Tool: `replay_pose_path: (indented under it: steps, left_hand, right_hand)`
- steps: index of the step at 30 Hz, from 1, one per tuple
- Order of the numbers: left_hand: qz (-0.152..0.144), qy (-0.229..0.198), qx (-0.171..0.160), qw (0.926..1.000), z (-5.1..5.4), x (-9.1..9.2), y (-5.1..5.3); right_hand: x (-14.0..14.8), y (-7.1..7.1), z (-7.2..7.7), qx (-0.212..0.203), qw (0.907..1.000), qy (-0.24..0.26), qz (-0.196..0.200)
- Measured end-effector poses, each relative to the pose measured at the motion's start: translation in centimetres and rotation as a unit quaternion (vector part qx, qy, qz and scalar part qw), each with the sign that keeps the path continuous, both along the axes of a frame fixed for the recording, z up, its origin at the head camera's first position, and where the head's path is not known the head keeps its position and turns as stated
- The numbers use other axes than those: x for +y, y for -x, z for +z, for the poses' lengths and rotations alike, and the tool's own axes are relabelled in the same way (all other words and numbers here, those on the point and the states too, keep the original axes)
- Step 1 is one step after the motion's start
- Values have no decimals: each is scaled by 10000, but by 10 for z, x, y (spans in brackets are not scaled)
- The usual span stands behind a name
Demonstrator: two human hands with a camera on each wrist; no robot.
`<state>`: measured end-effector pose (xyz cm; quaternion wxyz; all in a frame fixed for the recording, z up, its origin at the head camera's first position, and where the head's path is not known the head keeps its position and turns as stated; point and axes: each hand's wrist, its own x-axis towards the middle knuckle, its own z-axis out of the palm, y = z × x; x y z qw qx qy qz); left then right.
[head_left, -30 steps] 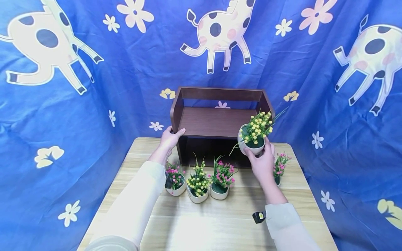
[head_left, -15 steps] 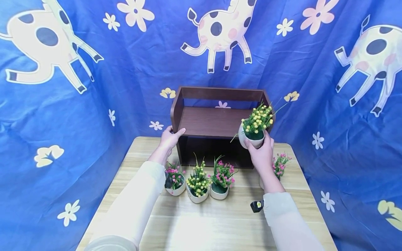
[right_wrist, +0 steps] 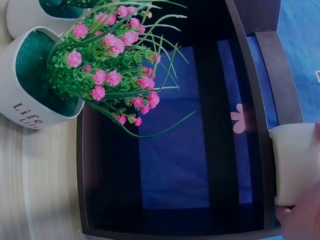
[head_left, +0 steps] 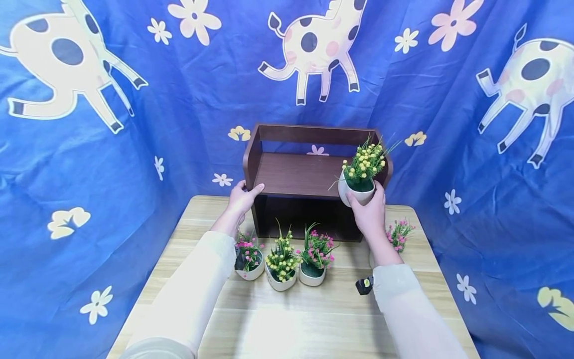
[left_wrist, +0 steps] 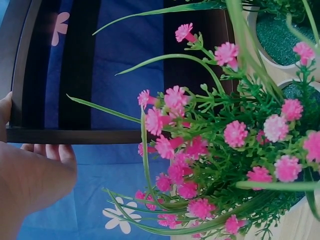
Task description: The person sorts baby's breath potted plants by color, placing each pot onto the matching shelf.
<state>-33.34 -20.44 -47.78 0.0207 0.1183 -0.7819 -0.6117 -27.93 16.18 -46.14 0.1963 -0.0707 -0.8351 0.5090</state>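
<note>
My right hand [head_left: 370,210] grips a white pot of yellow flowers [head_left: 357,194] at the right front of the brown shelf's upper board [head_left: 305,174]. In the right wrist view that pot [right_wrist: 295,162] is beside the upper board's edge, with part of my hand [right_wrist: 302,217] on it; whether it touches the board I cannot tell. My left hand [head_left: 242,200] holds the shelf's left side panel, thumb on the upper board's front corner. In the left wrist view my left hand [left_wrist: 40,175] has its fingers behind the dark panel [left_wrist: 75,136].
Before the shelf stand a left pink-flowered pot [head_left: 251,269], a yellow-flowered pot [head_left: 281,281] and another pink-flowered pot [head_left: 312,274]. Pink flowers [head_left: 399,237] show beyond my right forearm. A blue patterned curtain [head_left: 215,99] surrounds the wooden table [head_left: 278,319].
My right hand has carried the yellow-flowered pot from in front of the shelf up and slightly away, to the upper board's right front. My left hand stays in place on the shelf.
</note>
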Motion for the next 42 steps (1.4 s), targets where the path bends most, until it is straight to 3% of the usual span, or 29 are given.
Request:
replay_pose_path:
  steps: [25, 42]
  left_hand:
    - [-15, -44, 65, 10000, -3, 0, 1]
    - [0, -87, 84, 9999, -3, 2, 1]
  right_hand:
    - [0, 31, -3, 63, 9978, -558, -365]
    - [-5, 47, -4, 107, 9971, -626, -416]
